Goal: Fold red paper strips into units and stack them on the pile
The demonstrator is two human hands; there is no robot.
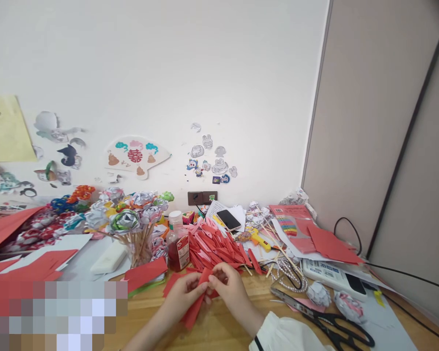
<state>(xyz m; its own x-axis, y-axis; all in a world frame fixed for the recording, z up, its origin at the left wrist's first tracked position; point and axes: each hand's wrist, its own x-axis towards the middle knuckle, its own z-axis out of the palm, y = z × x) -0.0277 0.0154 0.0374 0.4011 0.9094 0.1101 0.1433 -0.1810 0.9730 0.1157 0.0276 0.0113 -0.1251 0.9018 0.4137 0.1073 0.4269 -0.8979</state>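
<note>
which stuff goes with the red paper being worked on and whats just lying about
Likely part of it:
- red paper, held by left hand and right hand
- heap of red pieces

Probably just lying about:
- phone on white papers
- white-capped bottle
- paper flowers

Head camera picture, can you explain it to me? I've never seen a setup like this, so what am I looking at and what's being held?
There's no machine here, just a person's bare hands. The single picture comes from a camera worn on the head, looking forward and down.

The left hand and right hand both grip a red paper strip above a wooden table. Behind them lies a pile of red folded pieces, with a bottle beside it. Paper flowers stand on the left; black-handled scissors lie on the right. The lower left corner is pixelated, so I can't tell what's there.
</note>
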